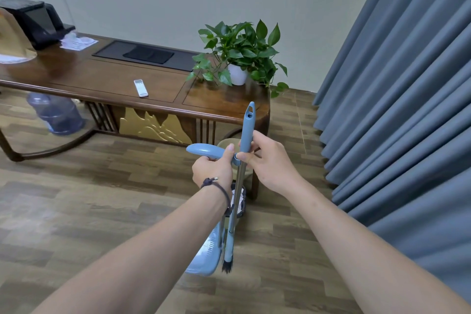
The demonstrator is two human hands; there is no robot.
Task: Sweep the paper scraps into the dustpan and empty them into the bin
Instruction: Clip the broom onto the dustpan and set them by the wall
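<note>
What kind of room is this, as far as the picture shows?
Probably an office or study: a carved wooden desk with a potted plant and a remote control on it, wood-look flooring, and long grey-blue curtains.

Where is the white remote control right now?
In the head view, the white remote control lies flat on the wooden desk, near its front edge, left of the potted plant and in front of the black mat.

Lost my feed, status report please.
Left hand grips dustpan handle. Right hand grips broom handle. Bin behind them. No scraps visible.
</note>
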